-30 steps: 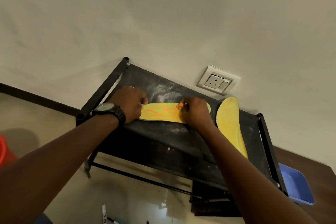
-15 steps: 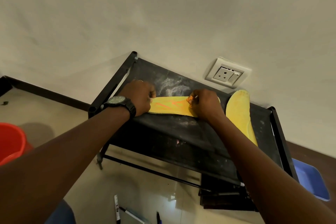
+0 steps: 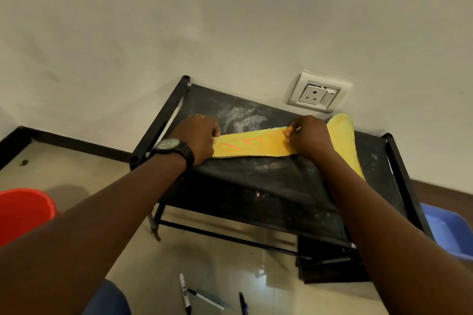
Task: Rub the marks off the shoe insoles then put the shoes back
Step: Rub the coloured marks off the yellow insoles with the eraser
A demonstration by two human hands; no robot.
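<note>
A yellow insole [image 3: 256,144] with orange marks lies flat on the black fabric top of a low rack [image 3: 268,192]. My left hand [image 3: 198,139], with a black watch on the wrist, pins its left end down. My right hand [image 3: 308,135] rests on its right end, fingers pinched on a small orange thing, apparently an eraser, pressed to the insole. A second yellow insole [image 3: 344,140] lies to the right, partly under my right forearm. No shoes are in view.
The rack stands against a cream wall with a white socket [image 3: 317,92]. A red bucket [image 3: 23,212] sits on the floor at left, a blue tray [image 3: 450,233] at right. Markers and pens [image 3: 202,294] lie on the floor near me.
The view has tilted down and shifted, bringing the bucket and pens into sight. My right hand has moved slightly along the insole's right end; my left hand still holds the other end.
</note>
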